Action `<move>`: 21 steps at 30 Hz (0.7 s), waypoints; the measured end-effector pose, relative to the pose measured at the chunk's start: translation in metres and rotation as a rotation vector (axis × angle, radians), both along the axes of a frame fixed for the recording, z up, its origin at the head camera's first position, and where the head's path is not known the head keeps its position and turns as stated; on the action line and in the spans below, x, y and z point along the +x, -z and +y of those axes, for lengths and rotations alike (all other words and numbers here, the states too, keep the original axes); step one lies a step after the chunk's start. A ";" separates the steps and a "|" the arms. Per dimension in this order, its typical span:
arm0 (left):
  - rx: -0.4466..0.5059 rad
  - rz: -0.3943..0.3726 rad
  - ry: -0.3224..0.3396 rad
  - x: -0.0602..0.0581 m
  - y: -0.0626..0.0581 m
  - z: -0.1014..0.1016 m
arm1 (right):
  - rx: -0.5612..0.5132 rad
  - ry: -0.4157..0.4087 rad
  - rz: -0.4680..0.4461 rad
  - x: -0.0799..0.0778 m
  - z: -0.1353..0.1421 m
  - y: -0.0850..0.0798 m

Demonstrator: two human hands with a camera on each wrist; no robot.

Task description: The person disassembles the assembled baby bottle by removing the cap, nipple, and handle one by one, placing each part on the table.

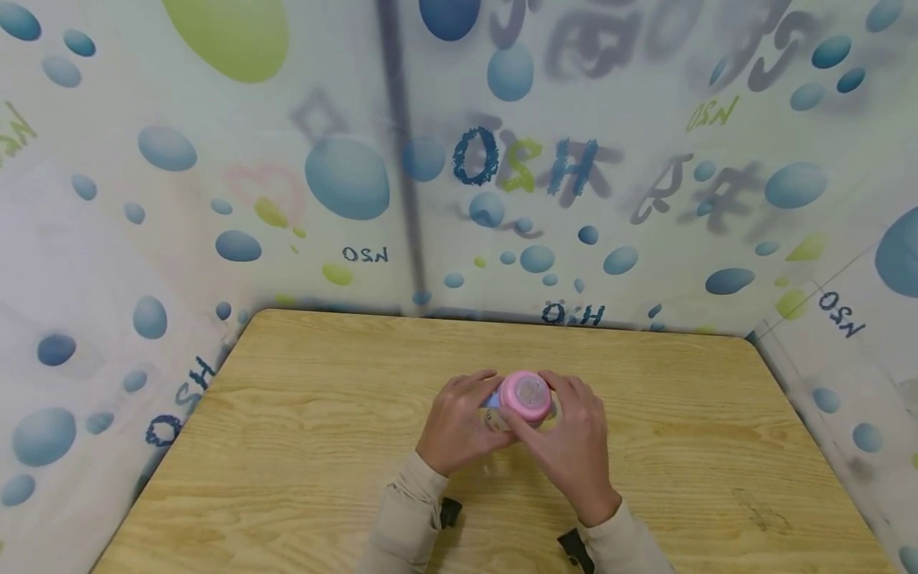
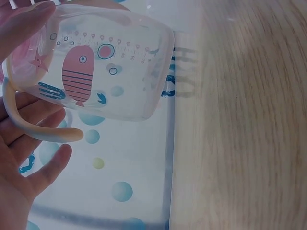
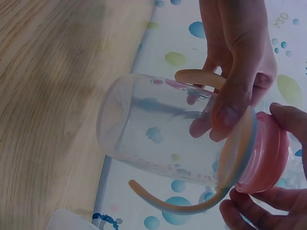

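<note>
A clear baby bottle (image 3: 163, 129) with a pink lid (image 1: 526, 396) is held between both hands, lid toward the head camera. Its side carries a printed pink fish (image 2: 78, 74) and a measuring scale. Curved peach-coloured handles (image 3: 177, 208) stick out from a ring below the lid. My left hand (image 1: 462, 426) grips the upper body by this ring, thumb pressed on the clear wall. The right hand (image 1: 574, 434) grips the pink lid between thumb and fingers, as the right wrist view shows. From the head, the hands hide most of the bottle's body.
Below the hands is a wood-grain table (image 1: 323, 414) with rounded far corners. Walls (image 1: 610, 104) with blue and green dots and lettering stand behind it and at both sides. Dark straps (image 1: 576, 550) hang at the cuffs of the pale sleeves (image 1: 405, 518).
</note>
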State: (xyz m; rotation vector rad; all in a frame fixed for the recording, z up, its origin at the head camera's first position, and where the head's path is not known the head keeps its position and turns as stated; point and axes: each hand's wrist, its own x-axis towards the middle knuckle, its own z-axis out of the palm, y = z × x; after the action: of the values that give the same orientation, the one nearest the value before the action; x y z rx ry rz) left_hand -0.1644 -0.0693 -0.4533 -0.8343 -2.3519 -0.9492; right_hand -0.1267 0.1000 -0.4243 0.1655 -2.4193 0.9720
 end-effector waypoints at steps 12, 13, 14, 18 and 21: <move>0.042 -0.050 0.059 0.001 -0.001 -0.001 | -0.047 -0.166 -0.033 0.000 0.011 -0.005; 0.043 -0.051 0.064 0.001 -0.001 -0.001 | -0.044 -0.171 -0.036 0.000 0.012 -0.005; 0.045 -0.053 0.071 0.001 -0.001 -0.001 | -0.042 -0.177 -0.038 0.000 0.012 -0.005; 0.044 -0.057 0.089 0.000 0.000 0.000 | -0.036 -0.189 -0.046 0.001 0.014 -0.006; 0.039 -0.054 0.093 0.000 0.000 0.000 | -0.032 -0.189 -0.046 0.001 0.014 -0.006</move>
State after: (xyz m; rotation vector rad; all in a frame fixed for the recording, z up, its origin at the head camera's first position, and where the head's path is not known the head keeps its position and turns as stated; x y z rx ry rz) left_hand -0.1642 -0.0692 -0.4532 -0.9208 -2.3496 -1.0650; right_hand -0.1260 0.1144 -0.4182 0.3704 -2.4616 1.1080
